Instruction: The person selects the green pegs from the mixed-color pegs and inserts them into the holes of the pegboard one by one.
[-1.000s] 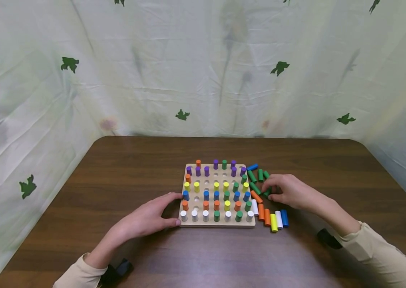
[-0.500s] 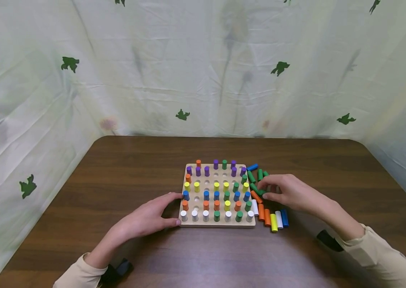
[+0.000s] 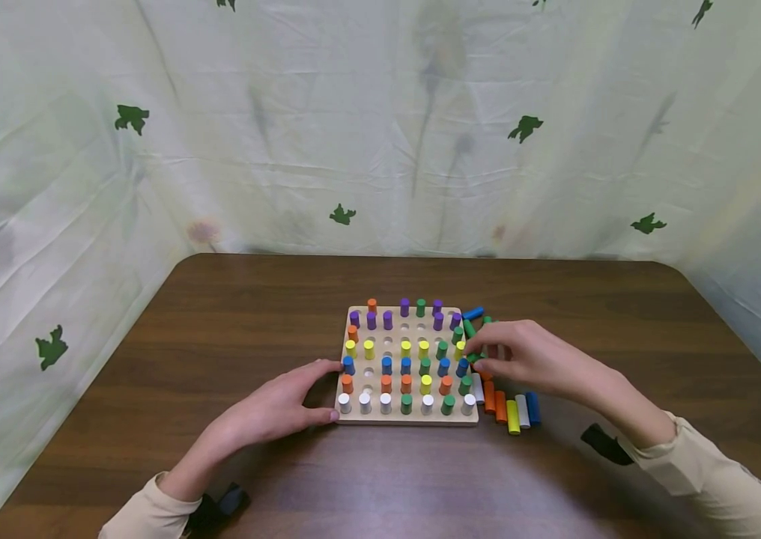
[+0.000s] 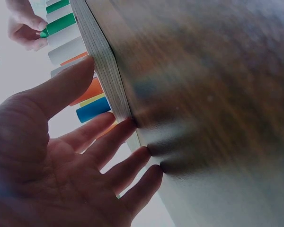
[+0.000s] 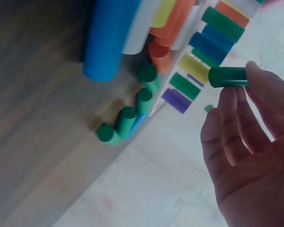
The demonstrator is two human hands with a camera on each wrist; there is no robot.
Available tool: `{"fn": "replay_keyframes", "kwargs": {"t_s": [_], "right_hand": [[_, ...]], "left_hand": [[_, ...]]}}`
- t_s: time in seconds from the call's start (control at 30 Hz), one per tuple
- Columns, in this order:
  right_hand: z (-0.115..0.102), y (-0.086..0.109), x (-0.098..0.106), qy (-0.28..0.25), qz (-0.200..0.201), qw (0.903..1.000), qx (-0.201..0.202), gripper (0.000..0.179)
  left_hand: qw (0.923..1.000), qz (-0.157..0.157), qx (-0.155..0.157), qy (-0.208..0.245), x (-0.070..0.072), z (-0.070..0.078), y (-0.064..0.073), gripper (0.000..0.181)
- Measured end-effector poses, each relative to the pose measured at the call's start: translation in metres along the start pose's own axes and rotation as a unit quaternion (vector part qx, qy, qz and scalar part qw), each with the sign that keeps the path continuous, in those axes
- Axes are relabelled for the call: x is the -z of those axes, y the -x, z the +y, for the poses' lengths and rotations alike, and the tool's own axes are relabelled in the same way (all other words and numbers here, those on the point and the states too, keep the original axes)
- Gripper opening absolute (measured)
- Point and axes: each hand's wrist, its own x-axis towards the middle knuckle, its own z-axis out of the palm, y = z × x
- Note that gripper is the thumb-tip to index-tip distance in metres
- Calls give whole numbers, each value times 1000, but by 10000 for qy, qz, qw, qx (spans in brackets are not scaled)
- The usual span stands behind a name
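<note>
A light wooden pegboard [image 3: 407, 423] stands on the brown table, with rows of purple, yellow, blue, orange, white and green pegs upright in it and some bare holes. My left hand [image 3: 279, 397] touches the board's left side, thumb near the front corner and fingers spread along the edge. Over the board's right edge, my right hand [image 3: 542, 359] pinches a green peg [image 5: 229, 76] between thumb and fingertips. The right wrist view shows that peg raised above the table, its free end pointing away from the palm. In the head view the fingers mostly hide it.
Loose pegs lie right of the board: several green pegs [image 5: 127, 120], a blue peg [image 3: 473, 313] at the back, and orange [image 3: 490, 397], yellow [image 3: 513, 417], white [image 3: 523, 412] and blue [image 3: 532, 409] ones in front. A pale curtain [image 3: 380, 135] hangs behind the table.
The right hand has taken a green peg from the loose pile and moved left with it to the board's right edge. The left hand has stayed in place.
</note>
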Motion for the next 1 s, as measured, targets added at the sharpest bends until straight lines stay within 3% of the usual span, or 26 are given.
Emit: {"fn": "replay_keyframes", "kwargs": {"t_s": [0.3, 1.0], "right_hand": [[-12, -9, 1, -282, 106, 9991, 289, 22], [-33, -43, -6, -800, 220, 9952, 522, 19]], "left_hand": [[10000, -15, 17, -29, 1, 0, 1, 68], [9999, -40, 45, 89, 2, 0, 2, 69]]}}
